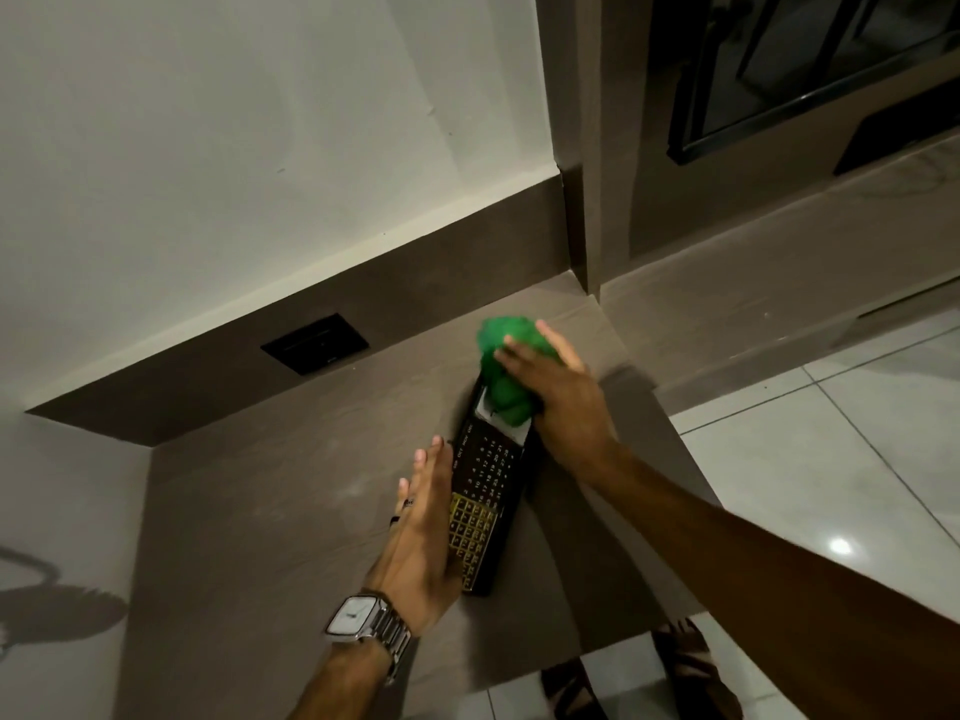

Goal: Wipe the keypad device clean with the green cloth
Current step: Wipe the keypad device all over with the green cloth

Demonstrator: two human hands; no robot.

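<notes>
I see one keypad device [485, 504], a long black slab lying flat on the brown counter [270, 511] just right of the frame's centre, its length running from lower middle up toward the corner where the counter meets the wall. Its lower part carries a grid of gold-edged keys; above that sit rows of small numbers and month names, and at the top end a pale panel shows

One green cloth [506, 371], bunched into a wad, sits on that top end, covering most of the pale panel and spilling past the device's far edge. My right hand [563, 394] is clenched over the cloth from the right, fingers spread across its top, pressing it down onto the device

My left hand [426, 532] lies flat and released, fingers straight, its edge touching the device's left side alongside the keys; it grasps nothing. I count one silver wristwatch [358, 618] with a white square face on that wrist, and one dark ring on a finger

One black wall plate [316, 344] is set in the brown upstand at centre left. Two sandalled feet [691, 667] show on the white floor tiles at the bottom
</notes>
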